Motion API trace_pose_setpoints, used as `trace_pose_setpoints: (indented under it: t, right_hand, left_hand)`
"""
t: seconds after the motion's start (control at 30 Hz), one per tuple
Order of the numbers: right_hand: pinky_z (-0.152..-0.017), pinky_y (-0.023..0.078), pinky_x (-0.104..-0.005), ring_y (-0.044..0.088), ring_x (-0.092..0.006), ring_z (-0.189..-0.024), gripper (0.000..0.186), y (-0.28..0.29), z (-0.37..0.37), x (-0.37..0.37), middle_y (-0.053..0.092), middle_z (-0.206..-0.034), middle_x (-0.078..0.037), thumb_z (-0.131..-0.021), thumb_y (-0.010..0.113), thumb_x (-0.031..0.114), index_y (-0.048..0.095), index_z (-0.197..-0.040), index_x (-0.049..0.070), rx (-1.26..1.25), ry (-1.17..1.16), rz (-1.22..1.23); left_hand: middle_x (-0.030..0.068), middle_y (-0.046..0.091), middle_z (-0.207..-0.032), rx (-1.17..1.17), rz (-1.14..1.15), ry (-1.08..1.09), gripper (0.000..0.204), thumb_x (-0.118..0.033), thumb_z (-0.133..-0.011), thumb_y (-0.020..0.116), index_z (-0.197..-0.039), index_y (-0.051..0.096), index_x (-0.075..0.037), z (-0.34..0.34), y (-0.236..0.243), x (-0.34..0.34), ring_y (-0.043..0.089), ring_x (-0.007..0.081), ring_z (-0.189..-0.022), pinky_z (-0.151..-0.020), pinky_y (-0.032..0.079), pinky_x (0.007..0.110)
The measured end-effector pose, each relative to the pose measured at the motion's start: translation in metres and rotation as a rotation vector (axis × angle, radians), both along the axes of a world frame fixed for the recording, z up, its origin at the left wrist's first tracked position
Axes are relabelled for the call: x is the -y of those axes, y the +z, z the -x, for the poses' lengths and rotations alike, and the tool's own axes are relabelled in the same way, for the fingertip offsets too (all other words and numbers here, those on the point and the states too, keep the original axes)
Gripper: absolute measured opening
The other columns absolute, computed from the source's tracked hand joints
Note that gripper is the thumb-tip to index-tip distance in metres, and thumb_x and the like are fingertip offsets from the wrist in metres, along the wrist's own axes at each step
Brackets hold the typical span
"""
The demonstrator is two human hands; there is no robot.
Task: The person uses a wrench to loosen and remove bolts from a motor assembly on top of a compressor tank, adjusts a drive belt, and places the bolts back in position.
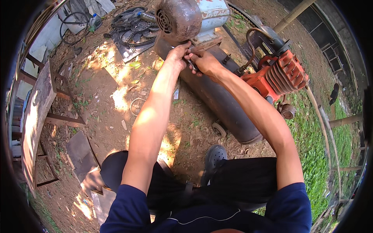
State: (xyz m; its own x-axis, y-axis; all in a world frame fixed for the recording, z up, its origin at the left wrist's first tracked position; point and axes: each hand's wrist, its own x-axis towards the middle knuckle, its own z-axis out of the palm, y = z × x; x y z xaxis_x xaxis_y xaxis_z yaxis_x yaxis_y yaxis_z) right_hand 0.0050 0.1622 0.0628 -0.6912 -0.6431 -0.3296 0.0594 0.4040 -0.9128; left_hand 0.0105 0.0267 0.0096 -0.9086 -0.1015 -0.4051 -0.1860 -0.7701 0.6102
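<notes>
An air compressor lies in front of me: a long dark tank (pixel 217 103) carries a rusty motor (pixel 182 17) at its far end and an orange finned pump (pixel 281 73) on the right. Just below the motor, both hands meet over the tank. My left hand (pixel 178 55) is closed, its fingertips by the motor's lower edge; what they hold is hidden. Fingers of my right hand (pixel 204 63) are curled round a short grey metal tool (pixel 192 63), whose exact kind does not show. The two hands nearly touch.
Cables and a coiled dark hose (pixel 134 31) lie on a board at the far left. A wooden table (pixel 39 105) stands at the left rim, with flat boards (pixel 82 149) on the dirt nearby. A small wheel (pixel 219 129) sits beside the tank. Grass grows on the right.
</notes>
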Motion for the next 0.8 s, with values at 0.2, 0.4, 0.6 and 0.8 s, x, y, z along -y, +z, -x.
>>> trace_pose_setpoints:
  t: [0.2,0.4,0.6,0.8]
  right_hand:
    - [-0.047,0.041,-0.0252,0.053,-0.0104,-0.056,0.024,0.001,-0.005,-0.017,0.050,-0.069,-0.001,-0.097,0.051,0.021,0.057,-0.099,-0.002,0.054,0.115,-0.001]
    - [-0.041,0.033,-0.0249,0.046,-0.0099,-0.048,0.020,0.013,-0.032,-0.054,0.048,-0.070,-0.002,-0.094,0.044,0.013,0.047,-0.110,0.001,0.269,-0.105,0.076]
    - [-0.038,0.025,-0.0255,0.033,-0.0077,-0.042,0.023,0.008,-0.025,-0.049,0.043,-0.069,-0.001,-0.095,0.040,0.017,0.042,-0.114,0.005,0.346,-0.235,0.255]
    - [-0.037,0.023,-0.0256,0.032,-0.0078,-0.041,0.021,-0.001,-0.010,-0.032,0.044,-0.069,-0.002,-0.095,0.042,0.019,0.042,-0.112,0.006,0.330,-0.273,0.284]
  left_hand:
    - [0.0015,0.056,-0.075,-0.083,-0.035,-0.052,0.022,-0.024,-0.087,0.063,-0.098,0.052,-0.009,-0.014,0.011,0.007,0.054,0.0136,-0.067,-0.051,0.045,0.029]
    - [0.0038,0.064,-0.092,-0.151,0.025,0.004,0.024,-0.026,-0.090,0.056,-0.106,0.053,-0.008,-0.028,0.007,0.006,0.061,0.0166,-0.083,-0.068,0.050,0.031]
    - [0.0061,0.064,-0.103,0.032,0.273,0.173,0.021,-0.025,-0.097,0.048,-0.111,0.051,-0.010,-0.018,0.024,-0.021,0.060,0.0147,-0.081,-0.068,0.053,0.031]
    - [0.0067,0.062,-0.098,0.170,0.280,0.355,0.018,-0.021,-0.098,0.043,-0.113,0.047,-0.012,0.005,0.014,-0.029,0.062,0.0172,-0.084,-0.065,0.059,0.038]
